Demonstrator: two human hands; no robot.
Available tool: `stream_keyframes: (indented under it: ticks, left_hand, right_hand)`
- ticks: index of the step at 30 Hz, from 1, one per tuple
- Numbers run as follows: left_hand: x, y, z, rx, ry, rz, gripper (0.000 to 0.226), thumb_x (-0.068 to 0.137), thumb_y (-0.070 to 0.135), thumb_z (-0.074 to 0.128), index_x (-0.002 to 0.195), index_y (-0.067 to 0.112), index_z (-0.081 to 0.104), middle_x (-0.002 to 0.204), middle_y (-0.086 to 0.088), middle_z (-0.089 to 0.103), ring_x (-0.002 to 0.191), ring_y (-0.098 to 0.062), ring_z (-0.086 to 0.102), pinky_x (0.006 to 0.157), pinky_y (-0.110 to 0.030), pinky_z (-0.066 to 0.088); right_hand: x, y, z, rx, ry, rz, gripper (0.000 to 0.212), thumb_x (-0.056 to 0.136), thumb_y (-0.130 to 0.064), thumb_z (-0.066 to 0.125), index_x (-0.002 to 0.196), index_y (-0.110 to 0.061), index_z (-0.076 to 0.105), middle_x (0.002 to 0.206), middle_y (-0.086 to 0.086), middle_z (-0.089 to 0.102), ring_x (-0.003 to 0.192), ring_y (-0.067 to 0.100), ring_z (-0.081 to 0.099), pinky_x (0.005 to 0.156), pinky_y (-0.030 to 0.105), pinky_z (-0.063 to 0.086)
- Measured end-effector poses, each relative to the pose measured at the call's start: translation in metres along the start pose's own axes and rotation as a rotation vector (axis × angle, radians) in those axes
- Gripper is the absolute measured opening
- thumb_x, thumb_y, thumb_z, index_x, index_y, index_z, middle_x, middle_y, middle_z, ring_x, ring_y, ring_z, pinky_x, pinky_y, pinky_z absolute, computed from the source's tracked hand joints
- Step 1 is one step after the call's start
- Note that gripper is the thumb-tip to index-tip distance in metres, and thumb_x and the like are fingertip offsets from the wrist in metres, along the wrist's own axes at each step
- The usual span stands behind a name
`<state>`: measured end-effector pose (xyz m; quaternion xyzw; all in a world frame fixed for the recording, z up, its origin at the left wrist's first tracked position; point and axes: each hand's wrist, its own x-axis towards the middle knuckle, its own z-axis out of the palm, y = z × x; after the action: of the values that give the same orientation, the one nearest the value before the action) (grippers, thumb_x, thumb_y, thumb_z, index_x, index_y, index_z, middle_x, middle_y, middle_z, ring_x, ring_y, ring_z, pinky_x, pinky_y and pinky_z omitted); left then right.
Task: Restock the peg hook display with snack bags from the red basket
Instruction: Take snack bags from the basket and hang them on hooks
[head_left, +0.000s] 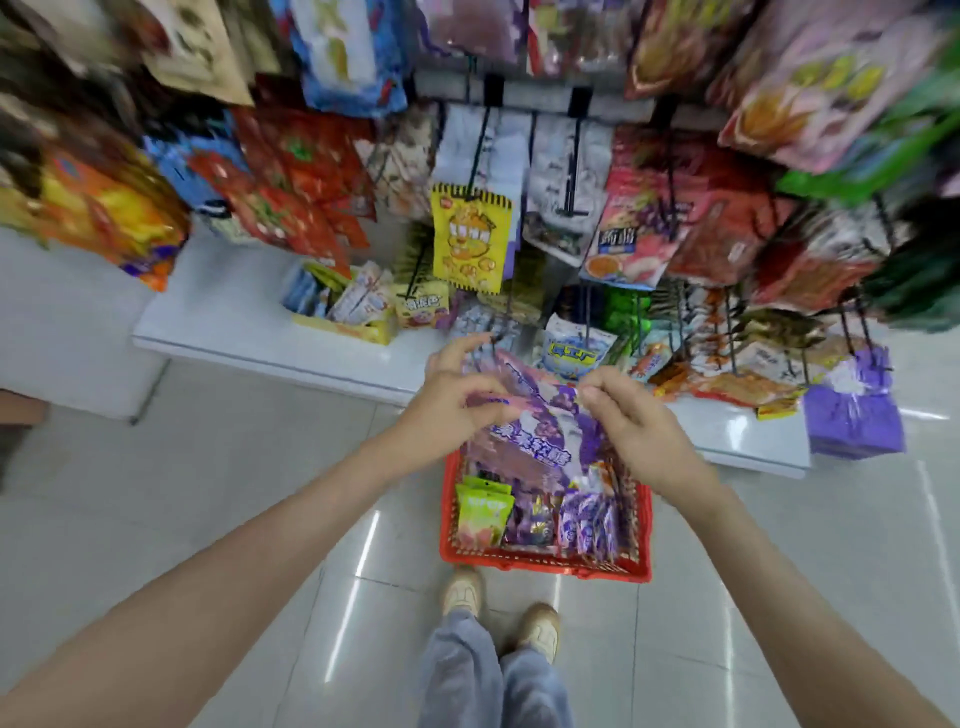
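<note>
A purple and pink snack bag hangs in the air between my two hands, above the red basket on the floor. My left hand pinches the bag's upper left edge. My right hand pinches its upper right edge. The basket holds several more bags, green ones on the left and purple ones in the middle and right. The peg hook display rises straight ahead, with black hooks carrying many bags, among them a yellow bag. The view is motion-blurred.
A low white shelf base runs under the display and carries a yellow box of small packets. A purple bag hangs low at the right. My feet stand on the glossy tiled floor just behind the basket.
</note>
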<state>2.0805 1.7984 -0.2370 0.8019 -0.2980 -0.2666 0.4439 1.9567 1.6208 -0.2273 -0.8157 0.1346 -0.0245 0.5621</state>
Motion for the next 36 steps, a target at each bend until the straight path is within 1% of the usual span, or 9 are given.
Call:
stream_keyframes:
  ticks: [2, 6, 9, 12, 17, 21, 26, 32, 36]
  left_hand:
    - [-0.007, 0.047, -0.029, -0.023, 0.014, 0.046, 0.021, 0.078, 0.013, 0.076, 0.073, 0.030, 0.064, 0.128, 0.008, 0.044, 0.123, -0.005, 0.039, 0.105, -0.024, 0.027]
    - [-0.027, 0.122, -0.074, 0.011, 0.088, 0.067, 0.021, 0.082, 0.022, 0.073, 0.072, 0.036, 0.060, 0.077, 0.021, 0.061, 0.073, 0.010, 0.054, 0.070, -0.015, 0.039]
    - [-0.042, 0.160, -0.092, 0.106, 0.212, 0.087, 0.011, 0.083, 0.028, 0.072, 0.079, 0.028, 0.062, 0.082, 0.024, 0.058, 0.081, -0.001, 0.056, 0.066, -0.001, 0.035]
    - [-0.051, 0.186, -0.101, 0.188, 0.288, 0.081, 0.027, 0.083, 0.034, 0.071, 0.095, 0.011, 0.068, 0.084, 0.012, 0.059, 0.081, -0.009, 0.052, 0.061, -0.014, 0.034]
    - [-0.049, 0.203, -0.110, 0.145, 0.270, 0.069, 0.037, 0.080, 0.038, 0.073, 0.103, 0.009, 0.070, 0.105, -0.012, 0.070, 0.092, -0.028, 0.064, 0.071, -0.032, 0.044]
    - [-0.038, 0.192, -0.128, -0.011, 0.177, 0.116, 0.016, 0.084, 0.027, 0.072, 0.097, 0.035, 0.067, 0.099, 0.003, 0.068, 0.089, -0.018, 0.063, 0.080, -0.029, 0.051]
    - [-0.005, 0.175, -0.171, -0.001, 0.022, 0.163, 0.068, 0.093, 0.017, 0.059, 0.122, 0.073, 0.033, 0.108, 0.006, 0.058, 0.089, -0.019, 0.058, 0.082, -0.034, 0.049]
    - [0.044, 0.165, -0.219, 0.391, -0.099, 0.165, 0.016, 0.089, 0.025, 0.061, 0.103, 0.029, 0.065, 0.093, -0.004, 0.069, 0.085, -0.024, 0.066, 0.075, -0.034, 0.050]
    - [0.068, 0.167, -0.233, 0.537, -0.279, 0.234, 0.017, 0.094, 0.031, 0.054, 0.099, 0.021, 0.067, 0.069, 0.004, 0.059, 0.063, -0.014, 0.053, 0.059, -0.029, 0.038]
  right_hand:
    - [-0.003, -0.050, -0.020, 0.042, -0.019, -0.045, 0.024, 0.101, -0.011, 0.040, 0.078, -0.018, 0.046, 0.068, -0.012, 0.039, 0.063, 0.003, 0.036, 0.062, 0.014, 0.032]
    - [-0.009, -0.132, -0.049, 0.080, -0.017, -0.119, 0.021, 0.101, -0.010, 0.039, 0.083, -0.014, 0.051, 0.067, -0.006, 0.046, 0.057, 0.006, 0.040, 0.061, 0.016, 0.032]
    - [-0.018, -0.178, -0.060, 0.175, 0.010, -0.177, 0.012, 0.098, -0.020, 0.045, 0.102, -0.020, 0.056, 0.099, 0.017, 0.059, 0.084, 0.020, 0.055, 0.079, 0.032, 0.041]
    - [-0.023, -0.207, -0.063, 0.073, -0.016, -0.273, 0.015, 0.089, -0.032, 0.057, 0.104, -0.029, 0.054, 0.111, -0.007, 0.059, 0.104, 0.001, 0.054, 0.088, 0.014, 0.040]
    - [-0.001, -0.225, -0.055, -0.310, 0.120, -0.377, 0.024, 0.085, -0.021, 0.068, 0.100, -0.026, 0.050, 0.097, -0.020, 0.051, 0.090, -0.008, 0.048, 0.079, 0.006, 0.035]
    - [0.027, -0.225, -0.050, -0.283, 0.106, -0.297, 0.028, 0.083, -0.011, 0.069, 0.092, -0.029, 0.050, 0.097, -0.013, 0.057, 0.084, 0.007, 0.061, 0.076, 0.024, 0.048]
    - [0.063, -0.224, -0.042, -0.347, 0.088, -0.276, 0.040, 0.082, -0.006, 0.069, 0.081, -0.039, 0.046, 0.092, -0.005, 0.062, 0.077, 0.001, 0.059, 0.066, 0.011, 0.042]
    - [0.109, -0.232, -0.023, -0.424, 0.026, -0.210, 0.035, 0.089, -0.014, 0.063, 0.086, -0.044, 0.047, 0.093, -0.011, 0.061, 0.070, 0.003, 0.060, 0.062, 0.020, 0.044]
    - [0.133, -0.230, -0.006, -0.440, 0.050, -0.187, 0.025, 0.090, -0.011, 0.060, 0.095, -0.033, 0.049, 0.095, 0.005, 0.062, 0.081, 0.018, 0.062, 0.070, 0.033, 0.048]
